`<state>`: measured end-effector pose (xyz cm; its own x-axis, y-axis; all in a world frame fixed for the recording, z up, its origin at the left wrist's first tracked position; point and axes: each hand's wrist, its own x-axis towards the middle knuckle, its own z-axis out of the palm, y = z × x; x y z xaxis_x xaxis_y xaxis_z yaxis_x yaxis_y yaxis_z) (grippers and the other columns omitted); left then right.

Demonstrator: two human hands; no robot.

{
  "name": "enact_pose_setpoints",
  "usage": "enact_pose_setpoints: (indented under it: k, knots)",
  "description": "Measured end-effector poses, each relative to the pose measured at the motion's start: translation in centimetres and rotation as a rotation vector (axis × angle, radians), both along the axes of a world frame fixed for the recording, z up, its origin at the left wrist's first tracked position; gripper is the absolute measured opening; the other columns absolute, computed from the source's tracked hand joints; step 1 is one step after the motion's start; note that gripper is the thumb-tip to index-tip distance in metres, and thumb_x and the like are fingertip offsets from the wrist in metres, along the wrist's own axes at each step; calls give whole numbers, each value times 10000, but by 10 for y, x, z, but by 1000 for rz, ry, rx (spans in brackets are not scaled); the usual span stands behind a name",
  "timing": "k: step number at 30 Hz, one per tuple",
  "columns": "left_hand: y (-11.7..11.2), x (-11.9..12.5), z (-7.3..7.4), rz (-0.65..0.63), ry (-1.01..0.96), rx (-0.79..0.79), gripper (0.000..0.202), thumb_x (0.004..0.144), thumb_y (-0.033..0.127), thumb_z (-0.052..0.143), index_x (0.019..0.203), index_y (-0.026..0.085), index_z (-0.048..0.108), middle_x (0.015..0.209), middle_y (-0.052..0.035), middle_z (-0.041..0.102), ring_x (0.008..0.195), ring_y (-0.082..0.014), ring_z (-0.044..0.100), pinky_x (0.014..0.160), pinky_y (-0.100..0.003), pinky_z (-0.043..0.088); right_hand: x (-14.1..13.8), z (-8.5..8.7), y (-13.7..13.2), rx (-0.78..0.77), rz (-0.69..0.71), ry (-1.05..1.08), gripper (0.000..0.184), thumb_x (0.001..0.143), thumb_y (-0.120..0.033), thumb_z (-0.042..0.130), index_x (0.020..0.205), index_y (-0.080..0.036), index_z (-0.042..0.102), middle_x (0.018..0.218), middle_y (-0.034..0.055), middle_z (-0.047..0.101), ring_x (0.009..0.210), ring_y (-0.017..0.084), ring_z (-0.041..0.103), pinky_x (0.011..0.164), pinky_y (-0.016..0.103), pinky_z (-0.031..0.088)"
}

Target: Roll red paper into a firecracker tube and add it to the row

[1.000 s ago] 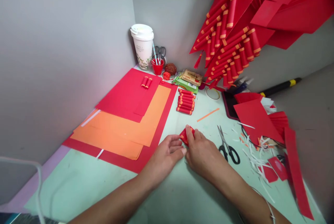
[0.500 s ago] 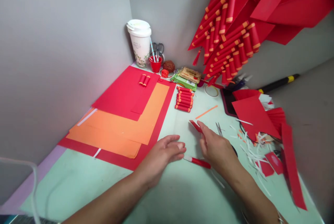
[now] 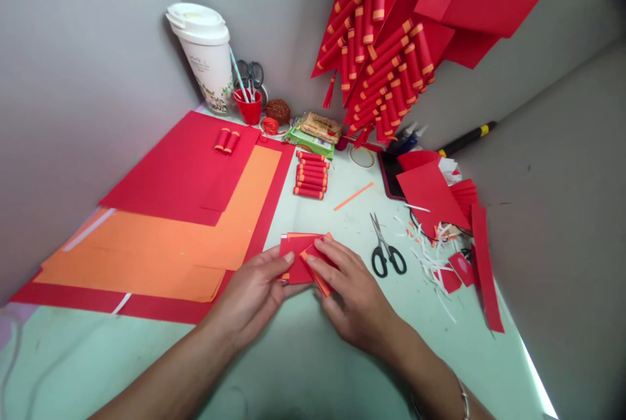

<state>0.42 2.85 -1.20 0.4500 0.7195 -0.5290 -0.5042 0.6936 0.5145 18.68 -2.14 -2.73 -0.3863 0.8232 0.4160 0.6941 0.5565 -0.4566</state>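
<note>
In front of me my left hand (image 3: 247,296) pinches a small red paper rectangle (image 3: 296,269) by its left side, thumb on top and fingers beneath. My right hand (image 3: 355,299) grips a second small red paper piece (image 3: 313,252) with orange edges, tilted and overlapping the first. Its fingers cover much of that piece, so whether it is one layer or several is hidden. Just right of my right hand lie scissors (image 3: 386,258) with black handles. Beyond my hands are a narrow orange strip (image 3: 353,196) and a stack of red paper rolls (image 3: 312,175) with orange ends.
Large red sheets (image 3: 180,165) and orange sheets (image 3: 141,254) spread over the left side, with two red rolls (image 3: 226,141) on top. White paper scraps (image 3: 435,257) and red offcuts (image 3: 433,192) lie at right. A lidded cup (image 3: 205,61) stands behind; red roll strings (image 3: 386,74) hang above.
My hands have come together, and both now hold red paper pieces; my left hand held nothing before. The red piece lying between them is off the table. The view has shifted right, uncovering the scissors.
</note>
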Motion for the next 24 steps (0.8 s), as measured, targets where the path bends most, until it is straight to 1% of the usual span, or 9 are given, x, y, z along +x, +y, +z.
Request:
enact_pose_setpoints:
  k: [2, 5, 10, 15, 17, 19, 21, 22, 24]
  knots:
    - [1, 0, 0, 20, -10, -12, 113, 849, 77, 686, 829, 144, 775, 856, -61, 793, 845, -192, 729, 904, -381, 592, 5, -1, 1, -16, -10, 35, 617, 822, 3, 487, 1420, -146, 492, 1453, 168, 513, 1429, 293, 384, 1133, 537, 422]
    - [1, 0, 2, 13, 1, -18, 104, 839, 68, 695, 846, 131, 778, 839, -69, 796, 806, -189, 737, 870, -361, 612, 10, -6, 3, -46, 4, 96, 608, 826, 24, 467, 1404, -161, 517, 1432, 157, 543, 1402, 274, 430, 1120, 510, 445]
    - [2, 0, 2, 21, 50, -15, 138, 839, 51, 674, 916, 101, 778, 928, -122, 805, 844, -230, 753, 855, -372, 622, 13, -11, 4, -53, 23, 184, 532, 856, -2, 530, 1353, -184, 583, 1356, 146, 622, 1316, 265, 536, 1078, 476, 492]
    - [5, 1, 2, 37, 104, -23, 170, 856, 84, 670, 994, 97, 767, 961, -133, 803, 913, -259, 754, 888, -386, 610, 14, -6, 2, -84, -9, 308, 510, 894, -44, 543, 1355, -256, 595, 1323, 95, 659, 1259, 244, 591, 1060, 454, 501]
    - [5, 1, 2, 29, 123, -14, 184, 869, 122, 676, 1033, 106, 758, 978, -131, 801, 929, -260, 752, 889, -381, 610, 14, -2, 0, -146, -90, 412, 473, 928, -82, 518, 1338, -300, 607, 1320, 54, 665, 1250, 233, 598, 1061, 439, 495]
    - [5, 0, 2, 32, 146, -6, 190, 865, 132, 686, 1042, 123, 753, 975, -121, 802, 919, -257, 754, 861, -372, 621, 15, 1, -2, -250, -280, 568, 377, 968, -168, 510, 1284, -324, 643, 1286, 22, 687, 1214, 224, 623, 1035, 410, 509]
    - [5, -2, 1, 47, 177, -4, 202, 847, 103, 695, 1037, 139, 751, 965, -110, 802, 891, -252, 759, 817, -364, 635, 16, 1, -2, -392, -496, 756, 272, 990, -300, 520, 1212, -308, 679, 1205, 17, 726, 1125, 223, 670, 976, 385, 541]
    - [4, -2, 1, 52, 189, -7, 209, 838, 87, 696, 1032, 142, 750, 960, -109, 802, 874, -250, 761, 795, -360, 640, 17, 0, -1, -466, -572, 846, 260, 988, -365, 526, 1175, -289, 689, 1154, 22, 744, 1066, 224, 693, 938, 378, 558]
    - [4, -2, 2, 55, 203, -15, 215, 830, 69, 694, 1026, 140, 747, 954, -114, 801, 846, -248, 764, 765, -360, 646, 18, -2, 2, -597, -636, 1010, 307, 963, -470, 544, 1132, -257, 688, 1073, 30, 762, 944, 223, 724, 844, 364, 592]
